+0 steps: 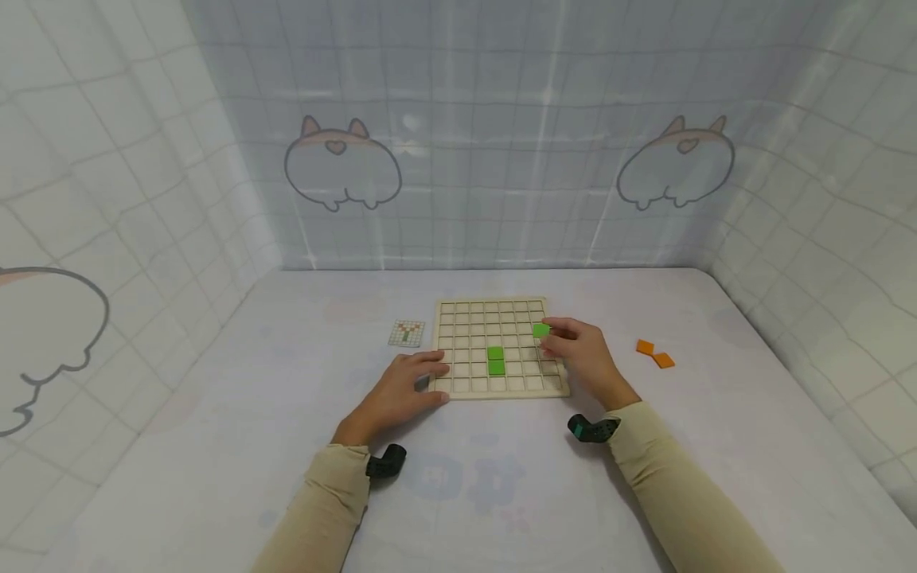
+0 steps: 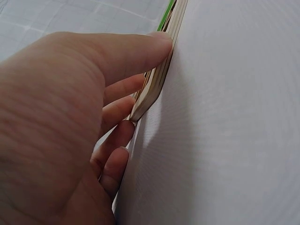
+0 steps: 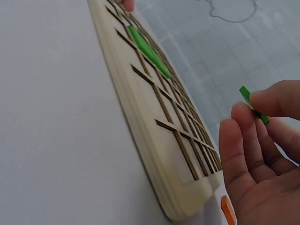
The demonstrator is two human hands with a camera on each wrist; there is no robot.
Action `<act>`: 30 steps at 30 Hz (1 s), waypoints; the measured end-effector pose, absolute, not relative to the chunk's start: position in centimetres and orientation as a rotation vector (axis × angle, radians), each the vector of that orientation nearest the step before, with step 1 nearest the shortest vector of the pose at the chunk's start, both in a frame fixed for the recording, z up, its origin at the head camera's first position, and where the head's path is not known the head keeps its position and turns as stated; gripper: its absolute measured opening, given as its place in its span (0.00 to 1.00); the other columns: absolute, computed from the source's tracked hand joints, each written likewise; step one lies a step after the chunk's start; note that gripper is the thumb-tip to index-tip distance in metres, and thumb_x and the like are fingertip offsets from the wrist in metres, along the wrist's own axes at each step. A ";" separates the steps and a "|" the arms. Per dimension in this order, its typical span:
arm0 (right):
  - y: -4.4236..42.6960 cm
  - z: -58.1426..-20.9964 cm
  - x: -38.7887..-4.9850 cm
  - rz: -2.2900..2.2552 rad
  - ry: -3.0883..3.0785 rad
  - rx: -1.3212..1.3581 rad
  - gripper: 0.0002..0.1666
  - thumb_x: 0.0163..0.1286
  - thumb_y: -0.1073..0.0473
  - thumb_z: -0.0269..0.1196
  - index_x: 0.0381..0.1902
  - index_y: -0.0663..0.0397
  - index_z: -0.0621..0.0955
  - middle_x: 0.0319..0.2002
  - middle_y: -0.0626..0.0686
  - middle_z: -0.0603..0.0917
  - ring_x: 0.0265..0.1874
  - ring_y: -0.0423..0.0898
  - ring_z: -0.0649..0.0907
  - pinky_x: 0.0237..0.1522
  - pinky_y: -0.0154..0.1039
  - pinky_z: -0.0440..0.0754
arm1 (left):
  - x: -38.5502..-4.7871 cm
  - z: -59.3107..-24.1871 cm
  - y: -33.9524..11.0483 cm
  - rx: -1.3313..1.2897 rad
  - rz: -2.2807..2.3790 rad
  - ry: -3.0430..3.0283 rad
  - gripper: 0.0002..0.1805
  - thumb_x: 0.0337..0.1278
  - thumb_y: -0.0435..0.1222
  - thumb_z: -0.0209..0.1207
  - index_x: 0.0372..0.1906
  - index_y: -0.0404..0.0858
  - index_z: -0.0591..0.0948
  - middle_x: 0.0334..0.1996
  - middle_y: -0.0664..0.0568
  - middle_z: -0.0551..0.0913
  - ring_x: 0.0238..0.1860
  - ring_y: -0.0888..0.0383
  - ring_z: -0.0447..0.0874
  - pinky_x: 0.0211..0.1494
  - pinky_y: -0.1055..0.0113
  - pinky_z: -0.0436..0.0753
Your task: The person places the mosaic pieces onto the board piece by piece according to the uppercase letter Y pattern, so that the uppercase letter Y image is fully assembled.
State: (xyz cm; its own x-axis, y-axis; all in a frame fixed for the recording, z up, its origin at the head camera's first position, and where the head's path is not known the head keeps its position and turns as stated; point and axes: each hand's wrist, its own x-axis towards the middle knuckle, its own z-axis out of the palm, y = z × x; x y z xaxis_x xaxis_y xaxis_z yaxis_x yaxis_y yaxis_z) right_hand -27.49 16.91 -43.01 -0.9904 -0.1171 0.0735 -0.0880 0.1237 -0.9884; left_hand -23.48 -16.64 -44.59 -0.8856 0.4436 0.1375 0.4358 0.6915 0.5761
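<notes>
A wooden grid board (image 1: 466, 387) lies flat on the table, with two green tiles (image 1: 496, 361) set one behind the other in its cells. Over the board's right side, my right hand (image 1: 583, 356) pinches another green tile (image 1: 541, 330) between thumb and fingers. In the right wrist view that green tile (image 3: 244, 96) is held up off the grid. My left hand (image 1: 403, 390) rests at the board's front left corner, thumb on the near edge and fingers along the left side. The left wrist view shows the thumb (image 2: 140, 51) touching the board's edge (image 2: 157, 84).
A small pattern card (image 1: 407, 333) with a coloured grid lies left of the board. To the right are two orange tiles, one (image 1: 645, 347) beside the other (image 1: 664, 360). A tile-patterned curtain (image 1: 494, 159) stands behind the white table (image 1: 286, 318).
</notes>
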 end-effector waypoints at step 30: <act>11.6 -44.1 -30.8 -1.524 2.720 -0.361 0.25 0.68 0.58 0.64 0.63 0.56 0.81 0.48 0.55 0.84 0.41 0.50 0.84 0.44 0.45 0.82 | -23.7 -44.8 -16.9 0.760 0.987 2.872 0.27 0.59 0.44 0.69 0.63 0.42 0.81 0.72 0.52 0.70 0.69 0.41 0.63 0.67 0.44 0.66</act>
